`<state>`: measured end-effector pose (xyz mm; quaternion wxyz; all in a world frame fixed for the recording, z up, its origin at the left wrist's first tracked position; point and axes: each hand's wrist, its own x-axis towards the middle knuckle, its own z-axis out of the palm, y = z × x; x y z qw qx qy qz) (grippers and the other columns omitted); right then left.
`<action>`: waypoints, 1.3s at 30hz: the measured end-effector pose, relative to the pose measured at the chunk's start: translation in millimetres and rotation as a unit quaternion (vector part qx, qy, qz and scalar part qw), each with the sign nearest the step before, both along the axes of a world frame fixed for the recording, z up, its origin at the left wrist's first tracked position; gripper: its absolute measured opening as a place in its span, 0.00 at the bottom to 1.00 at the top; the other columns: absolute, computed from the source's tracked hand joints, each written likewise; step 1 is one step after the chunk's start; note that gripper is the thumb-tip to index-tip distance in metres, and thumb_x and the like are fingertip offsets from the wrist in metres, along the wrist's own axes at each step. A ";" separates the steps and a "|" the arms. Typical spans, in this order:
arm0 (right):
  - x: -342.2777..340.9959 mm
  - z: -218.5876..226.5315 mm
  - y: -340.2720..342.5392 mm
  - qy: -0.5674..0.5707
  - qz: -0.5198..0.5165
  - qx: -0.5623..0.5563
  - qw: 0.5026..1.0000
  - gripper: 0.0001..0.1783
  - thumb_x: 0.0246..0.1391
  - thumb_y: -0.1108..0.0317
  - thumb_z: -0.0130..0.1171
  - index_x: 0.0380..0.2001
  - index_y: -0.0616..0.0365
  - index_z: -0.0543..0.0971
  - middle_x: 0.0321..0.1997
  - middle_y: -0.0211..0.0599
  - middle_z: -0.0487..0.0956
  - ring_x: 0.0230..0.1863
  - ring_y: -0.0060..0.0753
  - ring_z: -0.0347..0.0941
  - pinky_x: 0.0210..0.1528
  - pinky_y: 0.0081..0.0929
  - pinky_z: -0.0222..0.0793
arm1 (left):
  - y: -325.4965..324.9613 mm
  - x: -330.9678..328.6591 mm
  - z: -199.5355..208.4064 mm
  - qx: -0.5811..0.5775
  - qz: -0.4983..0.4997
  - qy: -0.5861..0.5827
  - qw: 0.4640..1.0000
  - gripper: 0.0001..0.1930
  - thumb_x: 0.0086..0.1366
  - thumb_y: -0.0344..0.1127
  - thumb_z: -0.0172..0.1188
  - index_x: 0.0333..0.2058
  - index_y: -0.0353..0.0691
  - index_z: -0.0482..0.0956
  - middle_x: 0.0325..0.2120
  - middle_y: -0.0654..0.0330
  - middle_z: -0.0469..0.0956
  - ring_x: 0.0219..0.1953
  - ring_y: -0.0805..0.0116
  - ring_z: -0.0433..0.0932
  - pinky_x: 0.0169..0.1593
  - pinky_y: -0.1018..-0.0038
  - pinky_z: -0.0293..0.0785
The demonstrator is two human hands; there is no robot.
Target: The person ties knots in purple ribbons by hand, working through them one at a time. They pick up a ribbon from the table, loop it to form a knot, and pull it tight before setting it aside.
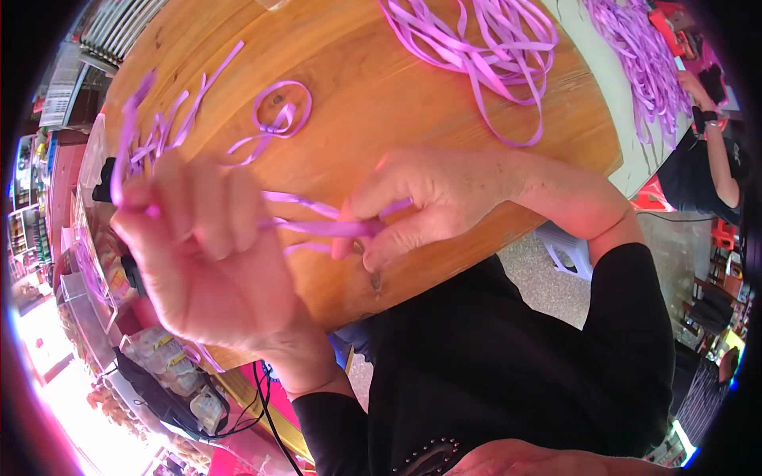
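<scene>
Over the near part of the wooden table, a flat purple ribbon stretches between my two hands. My right hand pinches it between thumb and fingers, and a short end pokes out beyond them. Closer to the camera and a little blurred, my left hand is raised with curled fingers. Its thumb and forefinger grip a purple strip that sticks up above them. Whether this is the same ribbon is hidden behind the fingers. Beyond my hands lies a knotted ribbon loop with loose tails.
Several short ribbon pieces lie at the table's left. A looped heap of ribbon is at the far side, and a bigger pile rests on a pale surface at right. Another person works there. A plastic stool stands below the edge.
</scene>
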<state>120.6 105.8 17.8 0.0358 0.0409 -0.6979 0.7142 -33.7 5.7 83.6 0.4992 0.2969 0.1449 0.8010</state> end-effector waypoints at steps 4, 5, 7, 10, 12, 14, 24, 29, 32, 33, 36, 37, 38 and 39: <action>9.5 11.0 29.6 0.046 -0.135 0.127 0.982 0.12 0.52 0.69 0.61 0.40 0.62 0.78 0.35 0.35 0.80 0.37 0.26 0.76 0.41 0.23 0.70 | -19.7 -40.2 1.2 0.038 0.042 -0.051 0.997 0.07 0.67 0.33 0.49 0.34 0.35 0.69 0.20 0.68 0.55 0.19 0.78 0.51 0.23 0.78 0.47; 11.3 16.7 34.9 0.051 -0.133 0.132 0.981 0.12 0.52 0.69 0.61 0.40 0.62 0.78 0.35 0.35 0.80 0.37 0.26 0.76 0.41 0.23 0.70 | -27.9 -46.9 2.6 0.034 0.112 -0.040 0.992 0.07 0.67 0.32 0.50 0.32 0.35 0.68 0.20 0.68 0.54 0.19 0.78 0.51 0.23 0.78 0.47; 13.8 27.7 43.4 -0.026 -0.205 0.077 0.975 0.11 0.52 0.72 0.60 0.39 0.62 0.79 0.35 0.33 0.80 0.36 0.22 0.75 0.42 0.20 0.70 | -44.0 -61.2 1.2 0.037 0.185 -0.029 0.982 0.07 0.66 0.31 0.51 0.30 0.35 0.67 0.19 0.67 0.54 0.19 0.78 0.52 0.23 0.78 0.47; 21.7 22.5 54.8 -0.001 -0.254 0.144 0.956 0.10 0.52 0.73 0.60 0.39 0.62 0.79 0.34 0.33 0.80 0.36 0.21 0.75 0.43 0.19 0.70 | -58.0 -90.5 -19.3 0.004 0.299 0.027 0.954 0.06 0.66 0.30 0.51 0.30 0.34 0.67 0.19 0.67 0.53 0.19 0.77 0.50 0.23 0.77 0.45; 13.2 19.1 57.1 0.019 -0.265 0.132 0.955 0.09 0.52 0.73 0.60 0.37 0.63 0.80 0.33 0.32 0.79 0.37 0.21 0.75 0.43 0.18 0.70 | -80.4 -114.9 -27.0 -0.065 0.426 0.145 0.891 0.08 0.64 0.31 0.54 0.37 0.30 0.70 0.22 0.65 0.63 0.23 0.76 0.63 0.27 0.78 0.59; 11.8 18.3 52.6 0.005 -0.265 0.131 0.955 0.08 0.52 0.74 0.60 0.37 0.63 0.80 0.33 0.32 0.79 0.37 0.22 0.75 0.43 0.18 0.70 | -52.3 -78.6 -20.4 -0.212 0.527 0.228 0.791 0.12 0.63 0.32 0.56 0.42 0.30 0.70 0.26 0.61 0.68 0.30 0.71 0.68 0.34 0.76 0.65; 3.3 15.5 40.1 0.053 -0.234 0.178 0.954 0.11 0.55 0.79 0.52 0.42 0.65 0.78 0.33 0.33 0.78 0.38 0.24 0.73 0.44 0.19 0.68 | 2.7 -2.1 -74.8 -0.133 0.365 0.613 0.688 0.19 0.60 0.28 0.59 0.50 0.34 0.70 0.41 0.57 0.75 0.45 0.69 0.71 0.46 0.75 0.69; 7.4 16.6 35.9 0.091 -0.258 0.188 0.943 0.12 0.54 0.76 0.55 0.43 0.64 0.78 0.34 0.33 0.78 0.37 0.22 0.74 0.42 0.18 0.69 | -1.0 24.1 -64.8 -0.249 0.165 0.405 0.864 0.07 0.61 0.25 0.57 0.39 0.34 0.75 0.31 0.64 0.75 0.34 0.78 0.70 0.38 0.81 0.67; 11.1 19.3 40.5 0.056 -0.256 0.168 0.950 0.12 0.53 0.75 0.58 0.43 0.63 0.78 0.32 0.30 0.78 0.36 0.18 0.73 0.40 0.16 0.69 | -13.9 2.9 -60.0 -0.243 0.249 0.460 0.817 0.01 0.61 0.23 0.57 0.32 0.33 0.76 0.27 0.66 0.73 0.30 0.80 0.69 0.34 0.82 0.65; 12.3 18.1 43.2 0.040 -0.264 0.156 0.951 0.12 0.53 0.74 0.59 0.42 0.62 0.78 0.31 0.29 0.78 0.35 0.17 0.73 0.39 0.15 0.69 | -19.6 -6.8 -57.0 -0.232 0.300 0.477 0.793 0.02 0.61 0.23 0.57 0.29 0.33 0.75 0.25 0.67 0.72 0.29 0.80 0.68 0.32 0.81 0.65; 18.4 26.8 50.7 -0.005 -0.283 0.147 0.948 0.11 0.53 0.74 0.59 0.41 0.62 0.79 0.31 0.28 0.77 0.35 0.16 0.72 0.39 0.13 0.69 | -42.9 -42.1 -56.3 -0.232 0.366 0.538 0.723 0.02 0.61 0.22 0.56 0.30 0.35 0.76 0.24 0.64 0.72 0.28 0.78 0.69 0.32 0.81 0.65; 17.5 28.0 52.4 -0.031 -0.292 0.149 0.944 0.10 0.53 0.74 0.59 0.40 0.62 0.79 0.31 0.28 0.77 0.35 0.15 0.72 0.40 0.13 0.69 | -52.4 -53.4 -54.6 -0.269 0.397 0.610 0.631 0.03 0.60 0.22 0.57 0.31 0.36 0.77 0.27 0.61 0.73 0.30 0.74 0.70 0.34 0.79 0.66; 14.5 18.7 51.8 -0.007 -0.331 0.137 0.934 0.10 0.52 0.75 0.59 0.39 0.62 0.80 0.32 0.28 0.77 0.34 0.15 0.71 0.39 0.13 0.68 | -58.3 -59.7 -56.0 -0.302 0.421 0.671 0.529 0.05 0.58 0.22 0.58 0.33 0.37 0.77 0.30 0.58 0.74 0.33 0.70 0.72 0.36 0.78 0.67; 12.2 15.6 51.1 -0.008 -0.329 0.136 0.934 0.10 0.52 0.75 0.59 0.39 0.62 0.80 0.32 0.28 0.77 0.34 0.15 0.71 0.39 0.13 0.68 | -59.3 -62.6 -60.8 -0.304 0.421 0.671 0.529 0.05 0.58 0.22 0.58 0.33 0.37 0.77 0.30 0.58 0.74 0.33 0.70 0.72 0.36 0.78 0.67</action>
